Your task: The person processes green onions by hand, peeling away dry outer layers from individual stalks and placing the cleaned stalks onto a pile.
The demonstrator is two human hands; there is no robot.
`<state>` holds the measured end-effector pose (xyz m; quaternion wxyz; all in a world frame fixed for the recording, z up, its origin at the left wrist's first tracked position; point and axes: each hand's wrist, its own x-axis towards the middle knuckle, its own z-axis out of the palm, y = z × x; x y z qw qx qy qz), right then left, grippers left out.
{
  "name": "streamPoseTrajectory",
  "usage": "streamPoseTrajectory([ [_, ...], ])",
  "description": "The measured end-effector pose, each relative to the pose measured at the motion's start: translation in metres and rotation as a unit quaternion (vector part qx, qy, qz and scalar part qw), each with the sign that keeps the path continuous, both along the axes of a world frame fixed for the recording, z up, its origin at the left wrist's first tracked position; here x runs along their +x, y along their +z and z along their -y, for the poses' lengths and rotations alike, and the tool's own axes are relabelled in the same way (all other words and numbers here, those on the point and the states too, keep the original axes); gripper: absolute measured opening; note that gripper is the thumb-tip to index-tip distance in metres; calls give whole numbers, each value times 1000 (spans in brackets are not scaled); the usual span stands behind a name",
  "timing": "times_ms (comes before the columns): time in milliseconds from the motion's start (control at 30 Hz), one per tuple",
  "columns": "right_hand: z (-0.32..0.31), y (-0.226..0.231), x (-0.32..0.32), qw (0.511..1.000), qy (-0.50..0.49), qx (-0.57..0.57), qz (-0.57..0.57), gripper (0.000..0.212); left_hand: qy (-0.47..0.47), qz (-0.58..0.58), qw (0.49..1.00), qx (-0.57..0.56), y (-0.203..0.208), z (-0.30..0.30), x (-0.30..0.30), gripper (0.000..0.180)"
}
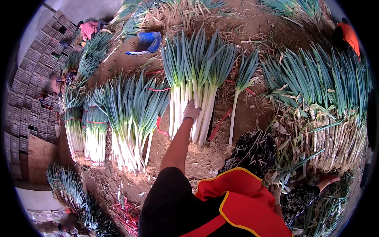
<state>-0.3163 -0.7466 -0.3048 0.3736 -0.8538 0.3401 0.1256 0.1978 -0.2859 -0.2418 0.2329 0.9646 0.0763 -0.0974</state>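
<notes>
The red apron point(252, 215) covers part of the right arm point(278, 211); whether the right hand point(275, 192) holds anything is unclear. The edge crops a person in orange point(349, 37) and the topmost green onions point(205, 4); a lower-left co-worker's head point(69, 221) is blurred.

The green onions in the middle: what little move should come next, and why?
Perhaps slide the lone green onion in beside the middle green onions, because it lies apart on their right, while the left hand rests on them.

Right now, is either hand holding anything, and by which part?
Left hand touches the middle green-onion bunch at its white stalks; closed grip unclear. Right hand: can't tell.
</notes>
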Motion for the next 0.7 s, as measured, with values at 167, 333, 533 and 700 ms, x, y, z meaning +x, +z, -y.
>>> streamPoseTrajectory([
  [167,-2,13,13,999,43,3,-20,26,81,-24,980,-183,-48,-41,32,49],
  [333,-18,26,18,999,9,20,-35,28,41,-9,944,-327,-32,-19,14,49],
  [533,-8,-3,11,1000,22,-3,-22,33,34,37,986,-159,-50,-6,14,48],
  [700,-8,-5,21,998,-26,38,-47,34,-7,16,999,-27,-52,0,24,52],
])
